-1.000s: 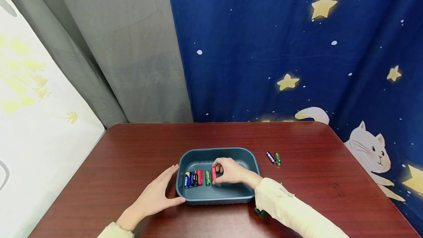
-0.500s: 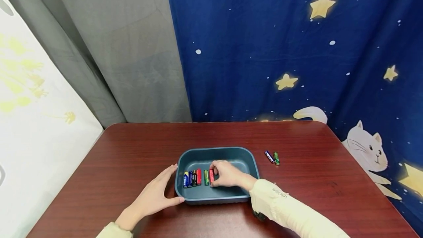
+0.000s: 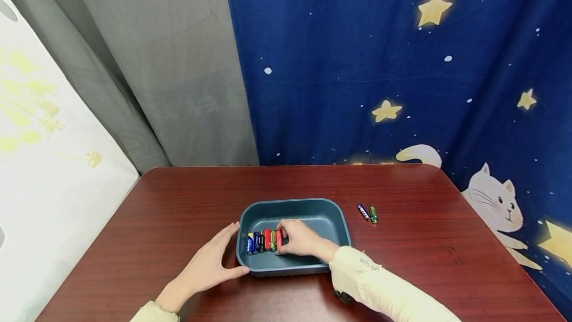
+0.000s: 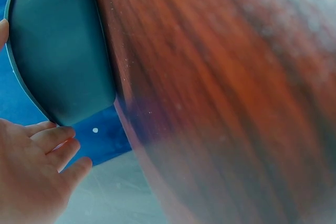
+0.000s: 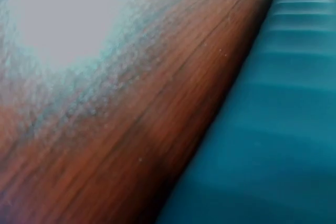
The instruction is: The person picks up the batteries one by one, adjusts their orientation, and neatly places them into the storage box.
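My right hand reaches into a blue-green plastic tray and pinches a red battery by its ends. That battery stands against a green battery, at the right end of a side-by-side row. Further left in the row are another red battery, a black battery and blue batteries. With fingers and thumb spread, my left hand touches the tray's left end. The left wrist view shows its fingertips at the tray wall. No fingers appear in the right wrist view, only the tray's outer side.
On the brown wooden table, to the right of the tray, lie a loose blue battery and a green battery. Behind the table hang a grey curtain and a blue starry curtain.
My right hand has moved left with the red battery. The green battery beside it has slid left too, closing the gap to the row. My left hand has stayed at the tray.
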Tool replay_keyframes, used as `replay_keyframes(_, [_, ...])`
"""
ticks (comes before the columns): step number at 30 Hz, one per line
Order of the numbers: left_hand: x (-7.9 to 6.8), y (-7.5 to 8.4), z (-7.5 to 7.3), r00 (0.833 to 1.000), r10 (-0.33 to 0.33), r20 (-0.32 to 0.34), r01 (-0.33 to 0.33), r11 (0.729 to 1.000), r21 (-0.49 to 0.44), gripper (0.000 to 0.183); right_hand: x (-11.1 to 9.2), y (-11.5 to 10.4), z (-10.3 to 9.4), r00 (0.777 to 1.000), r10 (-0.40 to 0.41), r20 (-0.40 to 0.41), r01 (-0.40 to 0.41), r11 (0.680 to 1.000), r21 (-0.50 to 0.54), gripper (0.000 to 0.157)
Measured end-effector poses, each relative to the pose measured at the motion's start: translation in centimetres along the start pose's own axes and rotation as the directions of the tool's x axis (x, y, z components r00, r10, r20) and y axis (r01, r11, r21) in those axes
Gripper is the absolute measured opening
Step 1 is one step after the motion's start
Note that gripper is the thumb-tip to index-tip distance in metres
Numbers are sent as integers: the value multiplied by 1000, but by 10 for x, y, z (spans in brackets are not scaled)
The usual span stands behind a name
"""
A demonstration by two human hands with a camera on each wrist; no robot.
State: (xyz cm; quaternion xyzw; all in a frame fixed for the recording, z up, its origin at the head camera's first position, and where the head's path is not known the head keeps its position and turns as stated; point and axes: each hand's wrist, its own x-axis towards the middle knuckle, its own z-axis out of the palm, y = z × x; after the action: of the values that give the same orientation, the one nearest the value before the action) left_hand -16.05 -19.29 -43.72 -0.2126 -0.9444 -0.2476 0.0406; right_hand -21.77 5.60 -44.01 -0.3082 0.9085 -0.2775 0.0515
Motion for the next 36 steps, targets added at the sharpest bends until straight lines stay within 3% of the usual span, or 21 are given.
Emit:
replay_keyframes(13, [0, 0, 0, 1000, 0, -1, 0, 1000, 2, 94, -4, 1, -10, 1000, -12, -5, 13, 995, 98, 55])
replay_keyframes(23, [-1, 1, -1, 1000, -4, -4, 4, 1000, 2, 95, -22, 0, -46, 998, -28, -60, 38, 985, 170, 56])
replay_keyframes(36, [-1, 1, -1, 1000, -2, -2, 2, 1000, 6, 94, -56, 48, -98, 974, 34, -223, 23, 968, 249, 51])
